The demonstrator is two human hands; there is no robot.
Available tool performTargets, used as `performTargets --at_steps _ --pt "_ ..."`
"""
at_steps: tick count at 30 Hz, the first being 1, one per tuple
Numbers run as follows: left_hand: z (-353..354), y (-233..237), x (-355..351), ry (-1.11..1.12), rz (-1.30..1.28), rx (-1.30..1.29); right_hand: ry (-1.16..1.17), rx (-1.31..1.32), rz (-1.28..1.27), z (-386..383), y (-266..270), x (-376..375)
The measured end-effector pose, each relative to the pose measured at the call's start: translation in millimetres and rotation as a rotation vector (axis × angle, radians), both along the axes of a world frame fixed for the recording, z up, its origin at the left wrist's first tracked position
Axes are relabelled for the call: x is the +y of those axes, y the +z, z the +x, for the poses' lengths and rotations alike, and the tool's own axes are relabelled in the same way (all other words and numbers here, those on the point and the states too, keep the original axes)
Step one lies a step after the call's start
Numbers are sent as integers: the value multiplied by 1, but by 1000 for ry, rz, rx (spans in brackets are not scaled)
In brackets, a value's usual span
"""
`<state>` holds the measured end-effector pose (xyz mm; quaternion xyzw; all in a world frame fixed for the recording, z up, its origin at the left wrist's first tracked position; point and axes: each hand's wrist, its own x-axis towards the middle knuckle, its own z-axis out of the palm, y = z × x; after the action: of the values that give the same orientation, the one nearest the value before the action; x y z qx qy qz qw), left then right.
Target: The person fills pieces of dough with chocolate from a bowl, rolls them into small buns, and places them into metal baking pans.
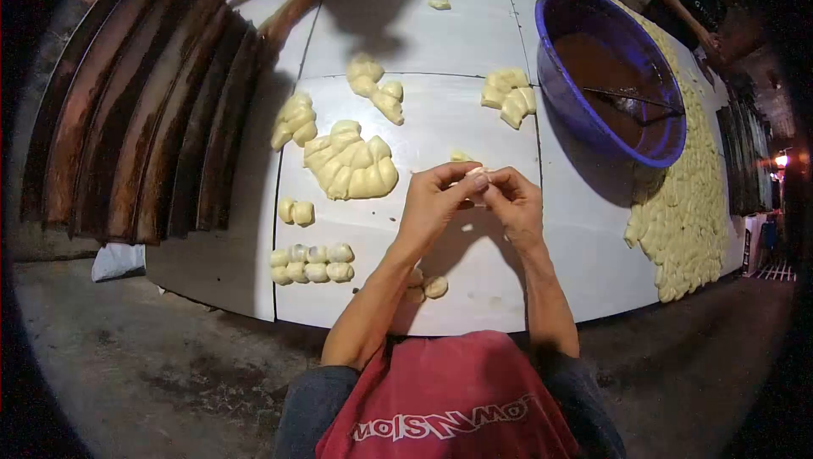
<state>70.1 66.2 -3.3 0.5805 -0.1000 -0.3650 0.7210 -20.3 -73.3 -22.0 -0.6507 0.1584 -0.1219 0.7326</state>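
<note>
My left hand (434, 203) and my right hand (518, 205) meet above the white table, both closed with thumbs and fingertips together. Between the fingertips is a small pale piece of dough (476, 172), mostly covered by them. Just behind the hands lies a scrap of yellowish dough (460, 156). To the left rests a large dough slab (349, 164) cut into portions. Two rows of round dough balls (312, 263) stand near the table's left front edge. A few more balls (435, 287) lie beside my left forearm, partly hidden by it.
A blue tub (555, 91) of brown liquid, with a dark stick in it, stands at the right. Beyond it spreads a mass of small dough pieces (677, 230). Long brown trays (140, 120) stand at the left. Another person's arm (296, 10) reaches in from the top.
</note>
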Motion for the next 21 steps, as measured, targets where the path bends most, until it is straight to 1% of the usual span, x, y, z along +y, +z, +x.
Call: performTargets --at_steps 1,4,5,6,8,9,11,14,15,18,19,20,21 --pt "1 -2 1 -3 27 -37 -24 162 53 -1 10 1" --pt "11 -8 9 -53 69 141 133 107 -252 -7 12 -1" --pt "15 -5 13 -63 55 192 171 47 -368 -8 18 2" --pt "16 -4 15 -54 52 168 197 -27 -504 -9 24 4" --pt "16 -3 16 -42 46 117 108 -109 -565 -8 12 10" --pt "9 6 16 -47 -17 144 87 -149 -588 -7 7 8" --pt "6 -3 16 -39 -69 118 45 -229 -630 -5 -1 3" --pt "4 -5 20 -38 -115 117 -123 -325 -574 3 8 21" --pt "4 -8 22 -50 -117 115 -161 -382 -420 5 -2 27" --pt "-1 -13 29 -83 -94 97 -150 -278 -483 -1 -14 33" --pt "-5 -17 31 -85 -106 112 -180 -343 -590 3 -19 32" --pt "-10 -19 32 -86 -118 128 -219 -365 -613 3 -19 33" --pt "-15 -1 30 -47 -125 163 -256 -386 -636 4 -16 37"
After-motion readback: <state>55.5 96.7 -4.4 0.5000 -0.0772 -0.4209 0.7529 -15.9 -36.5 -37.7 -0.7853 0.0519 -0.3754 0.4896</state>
